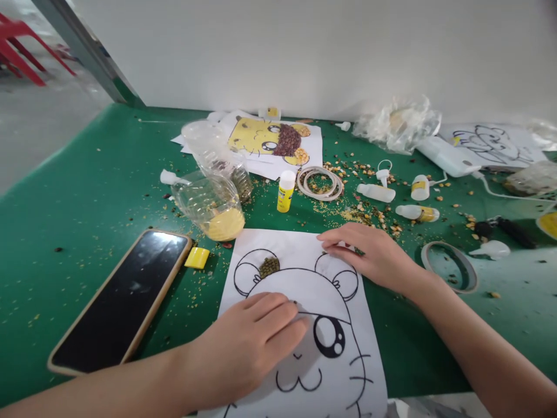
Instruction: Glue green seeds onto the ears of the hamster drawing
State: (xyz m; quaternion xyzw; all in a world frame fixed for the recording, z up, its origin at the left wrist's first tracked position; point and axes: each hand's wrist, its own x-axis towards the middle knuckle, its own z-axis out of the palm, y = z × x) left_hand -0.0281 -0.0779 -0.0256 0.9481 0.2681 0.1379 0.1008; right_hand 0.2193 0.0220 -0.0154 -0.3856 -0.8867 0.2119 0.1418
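Observation:
A paper sheet (335, 400) printed with a hamster outline lies in front of me. A small patch of green beans (269, 267) fills part of its left ear. My left hand (261, 337) is over the hamster's forehead and left eye, fingers curled and pressed together; what they hold, if anything, is hidden. One tiny dark speck shows beside its fingertips. My right hand (369, 254) rests at the sheet's upper right corner, fingers stretched with a gap between them, and nothing visible in them.
Beyond the sheet stand a glue stick (285, 191), a tipped plastic jar (209, 200) with yellow grains, and a tape roll (319, 183). A phone (124, 302) and yellow cap (197, 258) lie left. Glue bottles (376, 193), scattered seeds and another tape ring (449, 267) are right.

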